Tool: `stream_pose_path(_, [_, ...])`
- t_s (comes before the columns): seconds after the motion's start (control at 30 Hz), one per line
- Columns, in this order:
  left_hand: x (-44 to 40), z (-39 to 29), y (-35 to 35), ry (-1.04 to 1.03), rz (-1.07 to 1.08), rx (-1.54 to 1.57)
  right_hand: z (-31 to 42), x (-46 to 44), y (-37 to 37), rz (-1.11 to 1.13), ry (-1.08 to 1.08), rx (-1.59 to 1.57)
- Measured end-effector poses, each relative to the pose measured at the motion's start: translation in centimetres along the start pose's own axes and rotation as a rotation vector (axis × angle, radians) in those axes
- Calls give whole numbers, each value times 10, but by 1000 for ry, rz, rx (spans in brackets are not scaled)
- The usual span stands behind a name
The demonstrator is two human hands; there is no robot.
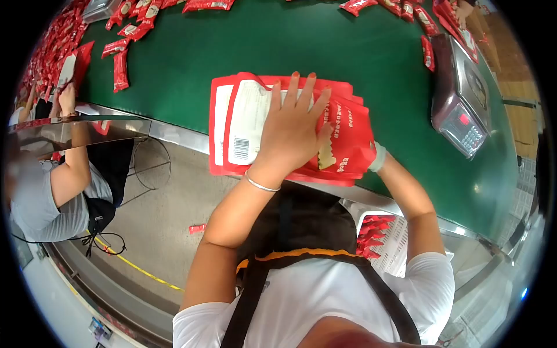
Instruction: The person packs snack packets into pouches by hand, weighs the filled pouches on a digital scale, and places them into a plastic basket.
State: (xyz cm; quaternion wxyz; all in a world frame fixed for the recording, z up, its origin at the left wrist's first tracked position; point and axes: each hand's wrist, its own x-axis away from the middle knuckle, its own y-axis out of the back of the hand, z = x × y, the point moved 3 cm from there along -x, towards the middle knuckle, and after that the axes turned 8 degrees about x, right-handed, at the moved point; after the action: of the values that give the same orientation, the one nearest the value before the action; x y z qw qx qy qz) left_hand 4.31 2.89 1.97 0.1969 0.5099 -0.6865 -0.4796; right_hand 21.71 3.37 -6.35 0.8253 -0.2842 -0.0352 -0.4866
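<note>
Red pouches [243, 124] with white label panels and a barcode lie stacked at the front edge of the green table. My left hand [293, 124] rests flat on the top pouch, its fingers spread and pointing away from me. My right hand [377, 158] is at the right end of the top pouch, which hides its fingers; a pale band circles the wrist. Whether the right hand grips the pouch cannot be made out.
A scale [461, 95] stands on the green table [394, 58] at the right. Small red packets [120, 71] lie at the far side and left. A co-worker [69, 174] sits at the left. Below the table edge, a white basket [394, 246] holds red packets.
</note>
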Motion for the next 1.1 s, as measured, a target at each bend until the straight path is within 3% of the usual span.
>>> stream_pose_path(0.27, [-10,-7,-9,-57,-35,-49,-10,-10,-12,-13,109,128])
stream_pose_path(0.33, [-35,3,-14,63,269,179,-9,-13,-13,5,137,197])
stream_pose_path(0.43, [-83,14,-12,83,360,102,-9,-6,-13,28,163,317])
stream_pose_path(0.5, [-98,12,-19,114,658,136,-4,4,-11,42,180,450])
stream_pose_path(0.53, [-98,14,-24,95,654,116,2,12,-5,45,190,584])
stream_pose_path(0.6, [-98,19,-35,-77,542,218,25,32,12,-40,220,949])
stream_pose_path(0.63, [-88,13,-21,-87,202,143,37,41,28,-149,267,910])
stream_pose_path(0.67, [-75,8,-10,-88,201,140,47,52,42,-257,315,869])
stream_pose_path(0.73, [-79,-21,10,26,137,159,70,91,53,-400,454,147])
stream_pose_path(0.77, [-75,-38,10,5,163,167,81,94,27,-251,380,151])
stream_pose_path(0.8, [-72,-61,10,-35,103,123,78,93,22,-135,242,324])
stream_pose_path(0.83, [-75,-85,15,-81,23,75,87,96,4,-234,339,670])
stream_pose_path(0.87, [-72,-109,20,-102,65,28,96,100,2,-265,369,731])
stream_pose_path(0.9, [-71,-121,33,-279,-183,145,106,105,1,-299,398,792])
stream_pose_path(0.93, [-70,-131,44,-457,-430,275,114,111,16,-271,368,562])
stream_pose_path(0.97, [-65,-134,50,-452,-456,234,123,118,7,-440,603,692])
stream_pose_path(1.0, [-60,-136,57,-454,-485,199,125,122,32,-433,601,570])
stream_pose_path(1.03, [-48,-138,64,-456,-487,226,141,137,56,-533,643,676])
stream_pose_path(1.1, [-14,-124,49,-506,-397,271,160,163,123,-733,616,195])
